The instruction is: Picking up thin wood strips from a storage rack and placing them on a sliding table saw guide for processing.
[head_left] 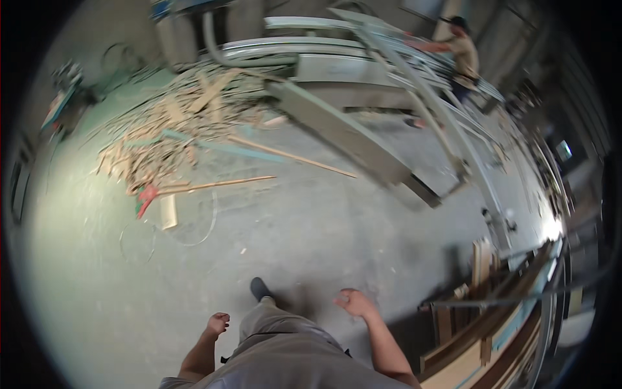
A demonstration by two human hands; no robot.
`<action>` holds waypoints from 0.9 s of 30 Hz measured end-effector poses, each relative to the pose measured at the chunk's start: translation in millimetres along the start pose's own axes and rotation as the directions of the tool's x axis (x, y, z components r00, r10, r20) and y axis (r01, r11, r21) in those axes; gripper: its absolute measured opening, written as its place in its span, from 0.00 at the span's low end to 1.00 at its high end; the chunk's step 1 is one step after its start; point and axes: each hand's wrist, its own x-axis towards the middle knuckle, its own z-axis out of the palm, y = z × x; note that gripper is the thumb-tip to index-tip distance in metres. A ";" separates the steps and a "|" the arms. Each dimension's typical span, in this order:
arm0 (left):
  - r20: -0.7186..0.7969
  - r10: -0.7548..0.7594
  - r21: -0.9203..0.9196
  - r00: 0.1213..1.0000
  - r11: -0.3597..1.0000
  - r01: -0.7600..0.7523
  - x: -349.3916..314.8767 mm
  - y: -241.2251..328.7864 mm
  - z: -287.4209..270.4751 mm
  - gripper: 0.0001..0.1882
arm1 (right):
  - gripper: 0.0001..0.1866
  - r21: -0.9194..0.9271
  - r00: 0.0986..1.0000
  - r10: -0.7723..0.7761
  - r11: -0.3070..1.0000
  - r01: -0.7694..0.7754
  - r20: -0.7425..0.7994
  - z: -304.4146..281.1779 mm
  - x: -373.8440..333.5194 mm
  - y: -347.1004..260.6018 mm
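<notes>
My left hand (219,323) hangs at my left side over the concrete floor (285,240), its fingers curled in with nothing seen in them. On the other side my right hand (354,302) is held out in front of my body, fingers loosely apart and holding nothing. Neither hand touches anything. One dark shoe (260,289) shows between them. Closest to my right arm is a rack of long wooden boards (479,350), some brown and some pale.
A broom (148,196) with a long wooden handle lies before a heap of wood scraps (175,117). Beyond, a long grey panel (343,129) slants down beside a metal machine frame (427,84). A person in a cap (463,55) stands by the frame at the far right.
</notes>
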 end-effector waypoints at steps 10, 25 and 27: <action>-0.246 -0.315 -0.458 0.916 0.871 0.177 88.5 31.4 -206.1 0.15 | 0.18 0.157 0.977 0.153 0.972 -0.176 0.147 75.6 271.1 -121.5; -0.166 -0.068 -0.247 0.984 0.969 0.025 335.6 475.0 -344.7 0.19 | 0.11 0.165 0.826 0.301 0.892 -0.420 0.476 12.2 685.2 -129.2; -0.177 0.033 -0.408 0.984 0.907 -0.104 368.3 539.2 -379.4 0.15 | 0.13 0.066 0.948 -0.273 0.962 0.266 0.164 -21.7 801.9 -141.2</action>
